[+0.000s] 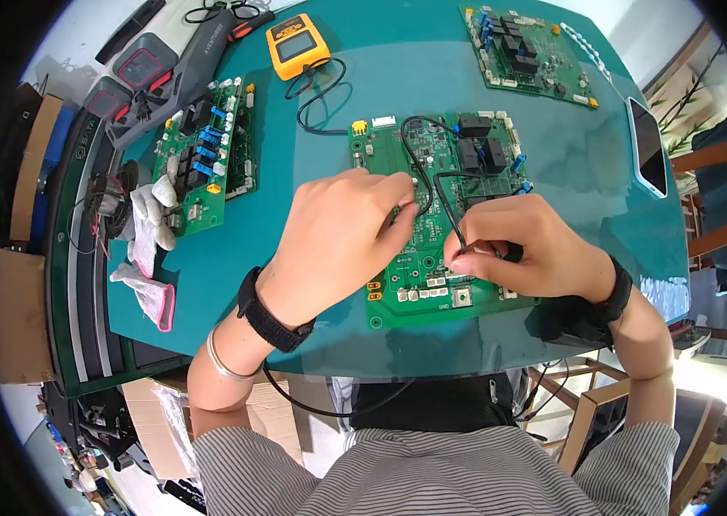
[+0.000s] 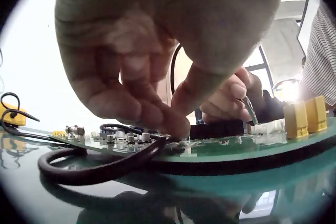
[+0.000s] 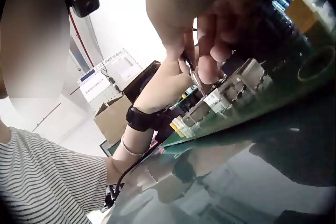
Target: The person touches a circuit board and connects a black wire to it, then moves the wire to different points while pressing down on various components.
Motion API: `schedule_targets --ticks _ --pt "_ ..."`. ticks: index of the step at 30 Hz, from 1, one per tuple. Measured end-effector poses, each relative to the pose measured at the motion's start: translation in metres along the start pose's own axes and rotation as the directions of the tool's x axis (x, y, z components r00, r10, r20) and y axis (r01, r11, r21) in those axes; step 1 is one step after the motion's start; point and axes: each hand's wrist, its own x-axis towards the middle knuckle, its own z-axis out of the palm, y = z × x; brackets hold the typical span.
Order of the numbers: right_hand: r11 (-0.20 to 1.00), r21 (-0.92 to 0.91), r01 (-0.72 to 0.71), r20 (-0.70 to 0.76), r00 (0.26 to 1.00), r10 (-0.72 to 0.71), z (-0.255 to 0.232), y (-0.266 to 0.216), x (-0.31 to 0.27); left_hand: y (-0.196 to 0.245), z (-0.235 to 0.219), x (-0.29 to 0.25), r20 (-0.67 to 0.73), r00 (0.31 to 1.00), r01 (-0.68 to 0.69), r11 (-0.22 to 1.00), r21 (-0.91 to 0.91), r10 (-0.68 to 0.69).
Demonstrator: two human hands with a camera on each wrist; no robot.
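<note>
A large green circuit board (image 1: 415,314) lies on the table under both hands. My left hand (image 1: 342,219) is over its left half, pinching the end of a black test lead (image 1: 416,155) close to the board's surface. In the left wrist view a loop of black cable (image 2: 89,174) runs beside those fingertips. My right hand (image 1: 536,245) is at the lower right of the board, holding another black test lead (image 1: 447,202). In the right wrist view its silver metal tip (image 3: 197,81) points down at a white connector (image 3: 217,99). The left hand's fingers hide the lead's tip.
A yellow handheld tester (image 1: 297,47) with a black cord lies behind the board. Upright green boards (image 1: 209,155) and white gloves (image 1: 150,224) are at the left. Another circuit board (image 1: 531,60) lies at the back right, with a phone (image 1: 646,146) near the right edge.
</note>
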Motion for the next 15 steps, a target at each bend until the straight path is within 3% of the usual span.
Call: schedule_targets --ticks 5,10,15 --pt "1.000 0.012 0.012 -0.040 0.999 -0.012 0.0035 -0.0004 -0.0005 -0.0035 0.0008 0.0005 -0.003 0.999 0.036 0.999 -0.002 -0.036" --pt "0.992 0.012 -0.124 -0.051 0.991 0.124 0.0014 -0.0012 -0.0021 -0.0031 0.0004 0.0012 -0.012 0.999 0.044 0.999 -0.010 -0.044" --pt "0.993 0.011 -0.119 -0.045 0.992 0.120 0.0023 -0.0009 -0.0029 -0.0053 0.0013 0.0018 -0.007 0.999 0.046 0.999 -0.020 -0.046"
